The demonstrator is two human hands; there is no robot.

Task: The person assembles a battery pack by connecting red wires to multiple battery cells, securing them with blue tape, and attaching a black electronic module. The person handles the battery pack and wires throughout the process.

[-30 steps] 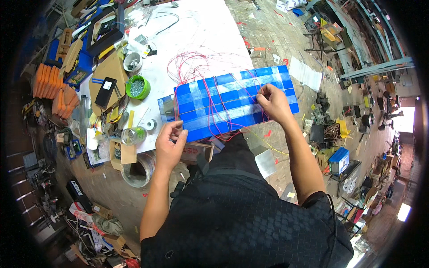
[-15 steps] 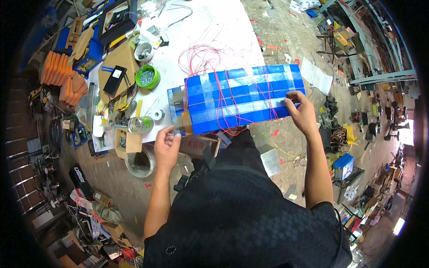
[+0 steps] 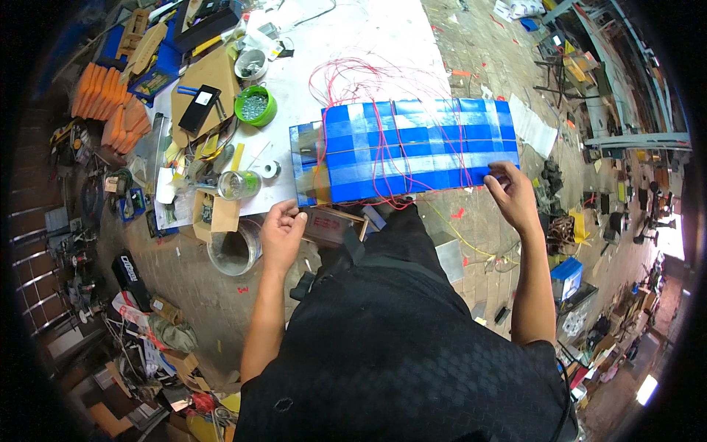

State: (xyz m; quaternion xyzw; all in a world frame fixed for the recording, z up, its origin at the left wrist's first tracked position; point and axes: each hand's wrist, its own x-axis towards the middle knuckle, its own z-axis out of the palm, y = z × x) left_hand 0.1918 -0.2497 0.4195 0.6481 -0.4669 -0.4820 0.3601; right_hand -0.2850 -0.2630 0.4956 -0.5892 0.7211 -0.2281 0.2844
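A long block (image 3: 427, 151) wrapped in blue, with clear tape bands across it, lies at the table's near right edge. Thin red wires (image 3: 381, 140) run over its top and gather in a loose tangle behind it. A smaller blue-edged piece (image 3: 305, 158) shows at the block's left end. My left hand (image 3: 282, 236) is beside the near corner of that piece, fingers loosely curled and thumb apart, with nothing visible in it. By the block's near right corner, my right hand (image 3: 515, 195) has its fingers bent and thumb apart; whether it touches the block I cannot tell.
Left on the white table (image 3: 390, 37) stand a green cup (image 3: 255, 105) of small metal parts, a jar (image 3: 234, 184), a white tape roll (image 3: 271, 169) and a black box (image 3: 199, 109). An open carton (image 3: 221, 215) and a bucket (image 3: 234, 254) stand by the near edge.
The view has shifted, so the table appears higher and further right. My right hand has drawn back from the block's top to its near corner. The block looks turned slightly, its right end nearer.
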